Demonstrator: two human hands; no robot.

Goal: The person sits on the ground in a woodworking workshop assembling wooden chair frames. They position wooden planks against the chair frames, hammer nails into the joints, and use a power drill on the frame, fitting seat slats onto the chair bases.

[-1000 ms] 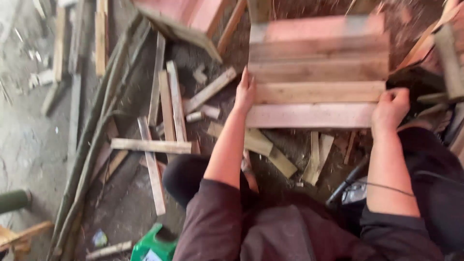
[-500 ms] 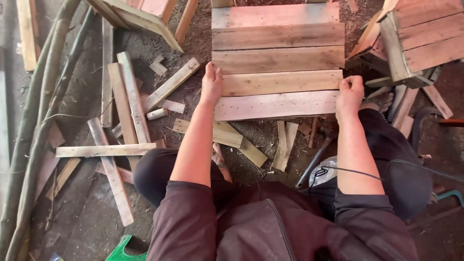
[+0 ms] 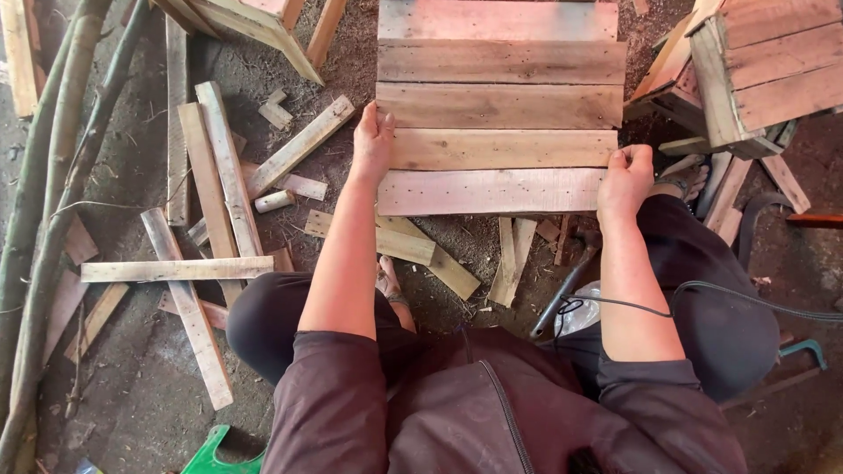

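Observation:
A panel of several weathered wooden planks (image 3: 499, 105) lies flat on the dirt floor in front of me, its boards running left to right. My left hand (image 3: 372, 140) presses flat against the panel's left edge, fingers over the side of the lower boards. My right hand (image 3: 625, 180) grips the right end of the nearest plank (image 3: 492, 191), fingers curled around its edge. Both forearms reach forward from my knees.
Loose wood offcuts and slats (image 3: 211, 189) litter the ground to the left. Wooden crates (image 3: 755, 75) stand at the right, another crate (image 3: 250, 22) at the upper left. A hammer (image 3: 566, 281) and a black cable (image 3: 746, 303) lie by my right knee. Long poles (image 3: 44, 211) run along the far left.
The view has steadied and shifted so the panel sits centred. Both hands remain on the panel's sides, with the right hand now lower, on the nearest plank.

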